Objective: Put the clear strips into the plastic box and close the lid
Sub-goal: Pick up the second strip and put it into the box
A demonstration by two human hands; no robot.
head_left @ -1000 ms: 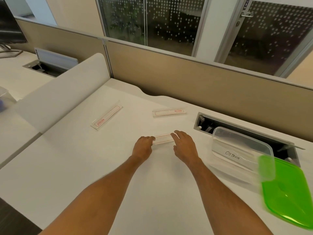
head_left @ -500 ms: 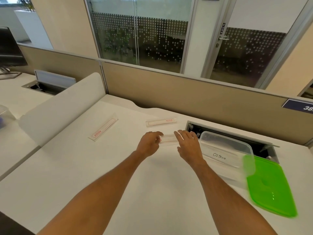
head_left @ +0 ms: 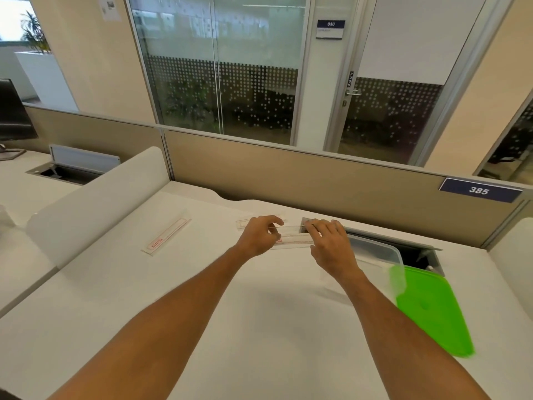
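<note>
A clear strip with red print [head_left: 292, 241] is lifted off the white desk, held by its ends between my left hand [head_left: 261, 235] and my right hand [head_left: 330, 243]. A second clear strip [head_left: 167, 236] lies flat on the desk to the left. A third clear strip [head_left: 242, 223] lies behind my left hand, partly hidden by it. The clear plastic box [head_left: 375, 252] stands open just right of my right hand. Its green lid [head_left: 432, 310] lies on the desk beside the box, at the right.
An open cable tray [head_left: 415, 254] is sunk into the desk [head_left: 259, 313] behind the box. A beige partition [head_left: 317, 174] closes off the back. A white divider panel [head_left: 95, 203] stands along the left side.
Both hands have raised the strip off the desk and carried it a little farther back, toward the box. The view has tilted upward.
</note>
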